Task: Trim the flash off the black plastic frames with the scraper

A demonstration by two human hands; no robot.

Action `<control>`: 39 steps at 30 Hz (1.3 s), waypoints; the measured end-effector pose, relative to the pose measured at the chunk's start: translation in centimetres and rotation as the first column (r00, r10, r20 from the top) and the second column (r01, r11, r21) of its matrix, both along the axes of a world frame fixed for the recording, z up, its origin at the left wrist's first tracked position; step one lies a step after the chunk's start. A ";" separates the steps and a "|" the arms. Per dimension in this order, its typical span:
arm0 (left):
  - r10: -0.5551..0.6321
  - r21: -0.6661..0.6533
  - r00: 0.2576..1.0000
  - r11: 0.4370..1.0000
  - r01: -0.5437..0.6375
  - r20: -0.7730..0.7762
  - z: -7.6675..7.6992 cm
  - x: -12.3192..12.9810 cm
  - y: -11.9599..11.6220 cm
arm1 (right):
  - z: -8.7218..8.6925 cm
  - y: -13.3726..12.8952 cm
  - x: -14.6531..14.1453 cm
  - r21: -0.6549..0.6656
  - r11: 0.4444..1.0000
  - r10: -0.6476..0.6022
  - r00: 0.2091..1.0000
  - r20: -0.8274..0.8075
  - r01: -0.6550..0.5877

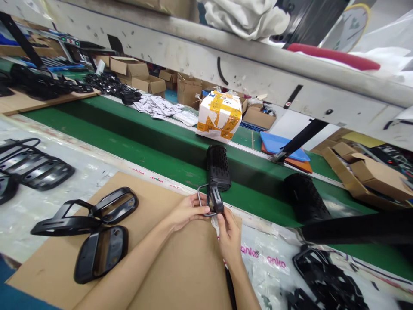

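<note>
Near the belt's front edge, my left hand grips a small black plastic part with a grey wire loop, thumb lying over the loop. On the other side, the fingers of my right hand close on the part's lower end. Just behind it a black perforated cylinder rests on the green conveyor belt. Several black oval plastic frames lie on the cardboard sheet left of my forearms. What lies between my fingertips is partly hidden.
A white box with yellow tape stands beyond the green belt. A second black cylinder lies to the right. Black parts are piled at the lower right. A white beam crosses overhead, with a black post below.
</note>
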State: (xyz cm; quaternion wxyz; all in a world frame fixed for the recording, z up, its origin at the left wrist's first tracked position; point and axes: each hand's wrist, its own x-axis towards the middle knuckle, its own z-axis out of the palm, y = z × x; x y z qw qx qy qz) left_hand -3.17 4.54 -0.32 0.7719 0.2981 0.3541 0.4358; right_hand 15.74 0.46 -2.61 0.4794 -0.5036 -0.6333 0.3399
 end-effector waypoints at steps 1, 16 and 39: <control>0.006 0.000 1.000 1.000 -0.006 -0.004 0.0 0.1 0.0 | -0.2 0.0 0.1 -0.009 1.000 0.000 1.000 0.000 0.000; 0.085 0.103 0.996 0.991 -0.084 -0.012 -0.9 0.8 0.4 | -0.1 -0.3 0.2 0.229 0.973 -0.021 0.983 0.180 -0.021; 0.140 0.296 0.989 0.948 -0.117 -0.057 -1.7 1.1 0.4 | 0.1 -0.1 0.1 0.277 0.953 -0.158 0.981 0.113 0.122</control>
